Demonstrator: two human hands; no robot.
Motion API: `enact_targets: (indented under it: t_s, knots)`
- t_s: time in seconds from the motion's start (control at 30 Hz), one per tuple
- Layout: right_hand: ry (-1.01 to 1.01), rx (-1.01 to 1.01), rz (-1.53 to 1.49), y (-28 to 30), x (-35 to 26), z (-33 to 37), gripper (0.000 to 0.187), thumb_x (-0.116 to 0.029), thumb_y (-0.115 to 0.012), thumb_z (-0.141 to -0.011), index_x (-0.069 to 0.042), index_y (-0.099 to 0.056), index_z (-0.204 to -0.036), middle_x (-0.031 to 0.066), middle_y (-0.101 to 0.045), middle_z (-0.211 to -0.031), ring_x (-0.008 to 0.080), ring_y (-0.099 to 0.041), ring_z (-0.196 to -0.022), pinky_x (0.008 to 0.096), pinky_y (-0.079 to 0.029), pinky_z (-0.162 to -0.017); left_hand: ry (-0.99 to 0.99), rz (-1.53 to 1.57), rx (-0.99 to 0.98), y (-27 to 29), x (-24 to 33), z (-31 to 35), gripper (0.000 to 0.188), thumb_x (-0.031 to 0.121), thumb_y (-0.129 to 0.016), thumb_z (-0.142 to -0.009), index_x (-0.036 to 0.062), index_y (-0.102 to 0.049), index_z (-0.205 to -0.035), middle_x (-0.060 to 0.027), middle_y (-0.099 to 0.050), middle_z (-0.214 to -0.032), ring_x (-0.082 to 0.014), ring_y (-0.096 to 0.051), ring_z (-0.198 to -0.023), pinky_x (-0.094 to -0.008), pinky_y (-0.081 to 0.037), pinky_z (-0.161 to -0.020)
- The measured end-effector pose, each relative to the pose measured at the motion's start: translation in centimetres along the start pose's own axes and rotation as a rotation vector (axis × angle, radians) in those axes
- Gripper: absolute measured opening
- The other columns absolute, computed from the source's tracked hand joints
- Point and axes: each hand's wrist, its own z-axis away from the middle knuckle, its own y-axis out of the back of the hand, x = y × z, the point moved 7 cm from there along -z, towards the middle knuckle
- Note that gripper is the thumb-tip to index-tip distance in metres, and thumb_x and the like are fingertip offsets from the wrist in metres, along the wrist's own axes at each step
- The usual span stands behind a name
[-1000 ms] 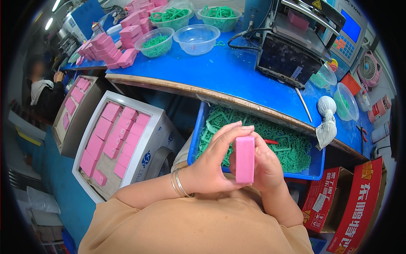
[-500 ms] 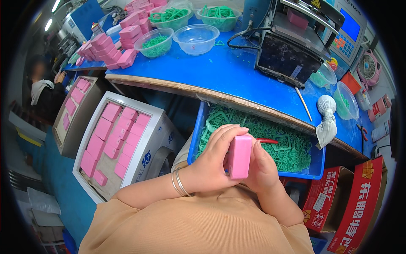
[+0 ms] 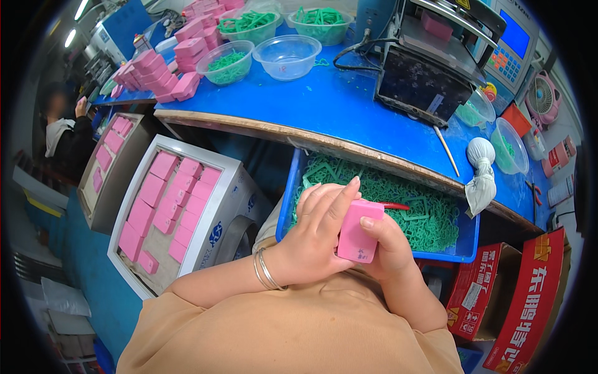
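Note:
A pink rectangular block [image 3: 356, 238] is held upright in front of my chest, with small dark marks low on its face. My right hand [image 3: 387, 244] grips it from the right, thumb pressed on the broad face. Along the block's left edge lies my left hand [image 3: 317, 224], its fingers together and curving behind it; their contact there is partly hidden. Just beyond the hands sits a blue tray [image 3: 285, 215] filled with green rubbery scraps [image 3: 430, 227]. A red-handled tool [image 3: 395, 206] rests on the scraps, partly covered by the block.
To the left, a white-framed machine [image 3: 233, 174] carries several pink blocks. The blue workbench [image 3: 299, 103] holds clear bowls [image 3: 288, 59], stacked pink blocks [image 3: 152, 71], a black press [image 3: 427, 78] and a tied white bag [image 3: 481, 174]. Red cartons [image 3: 529, 299] stand right. A co-worker [image 3: 65, 134] is far left.
The pink block has turned from its narrow edge to show its broad face. My right thumb has moved onto that face, and my left fingers have straightened. The co-worker's hand has risen.

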Motion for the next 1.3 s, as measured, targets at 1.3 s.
enact_targets:
  t_s: [1.3]
  knots:
    - [0.379, 0.099, 0.189, 1.8, -16.3, 1.9, 0.047, -0.02, -0.043, -0.086, 0.007, -0.038, -0.124, 0.0273, -0.058, -0.102, 0.0212, -0.06, -0.054, 0.026, -0.048, -0.049, 0.602, 1.014, 0.499, 5.4, -7.0, -0.5, 0.055, 0.011, -0.068, -0.077, 0.0031, -0.038, -0.123, -0.0095, -0.051, -0.107, -0.0171, -0.05, -0.096, -0.0311, -0.046, -0.077]
